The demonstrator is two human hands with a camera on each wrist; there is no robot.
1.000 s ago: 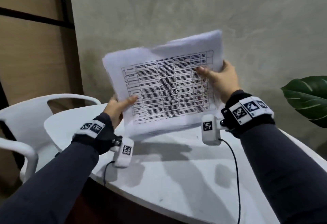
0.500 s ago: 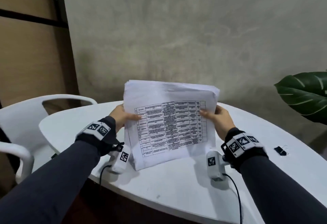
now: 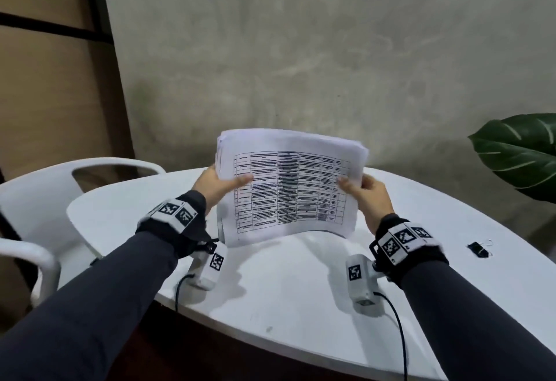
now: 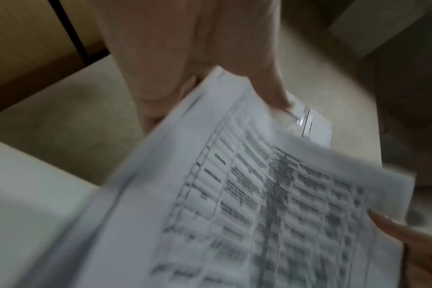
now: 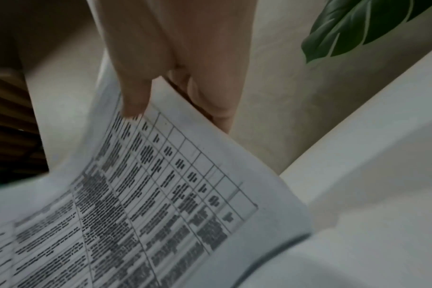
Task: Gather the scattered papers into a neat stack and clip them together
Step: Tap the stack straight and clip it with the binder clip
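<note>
I see my left hand (image 3: 215,186) and right hand (image 3: 368,197) each grasping a side of the paper stack (image 3: 288,188), standing on its lower edge, apparently touching the white surface (image 3: 285,296). A black clip (image 3: 478,249) lies far right.

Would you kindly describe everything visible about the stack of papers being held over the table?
The stack of papers is a sheaf of white sheets; the top one carries a printed black table, too blurred to read. It stands nearly upright and bowed, its lower edge on or just above the white table. The left hand and right hand each pinch a side edge, thumbs on the front. The sheet edges look roughly aligned. No clip is on it.
</note>
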